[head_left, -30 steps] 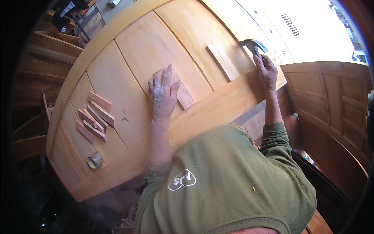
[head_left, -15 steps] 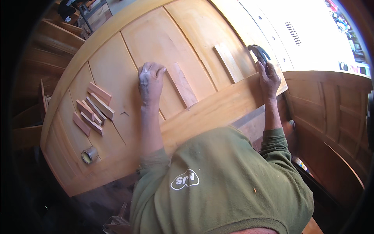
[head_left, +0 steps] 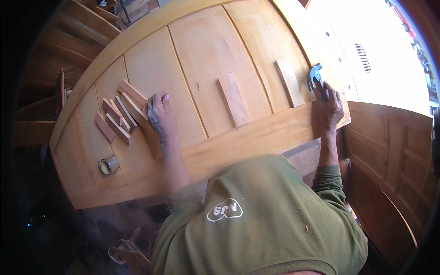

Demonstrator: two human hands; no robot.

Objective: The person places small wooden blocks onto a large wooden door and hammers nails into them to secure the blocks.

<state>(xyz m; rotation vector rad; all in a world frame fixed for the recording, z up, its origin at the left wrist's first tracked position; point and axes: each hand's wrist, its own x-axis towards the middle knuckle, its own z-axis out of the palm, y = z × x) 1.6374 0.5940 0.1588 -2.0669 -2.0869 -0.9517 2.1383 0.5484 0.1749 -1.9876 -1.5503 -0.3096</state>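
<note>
Right now my right hand, between two and three o'clock from the centre of my view, is wrapped around the dark handle of a claw hammer, whose bluish metal head points to eleven o'clock over a large yellow-brown panelled wooden board. I cannot tell whether that head touches the wood. My left hand, between nine and ten o'clock from the centre, is bent with its fingers curled, pale dust on its back; I cannot tell whether it pinches anything. Just beside it, at nine o'clock, several short, narrow pinkish and pale wooden slats lie in a loose cluster, and between seven and eight o'clock sits a small, round, open metal tin. Between two and three o'clock from that same hand lies a flat, oblong pinkish wooden piece. A paler, similar wooden strip lies at ten o'clock from my right hand. At four o'clock from it stands a darker brown panelled wooden piece.
</note>
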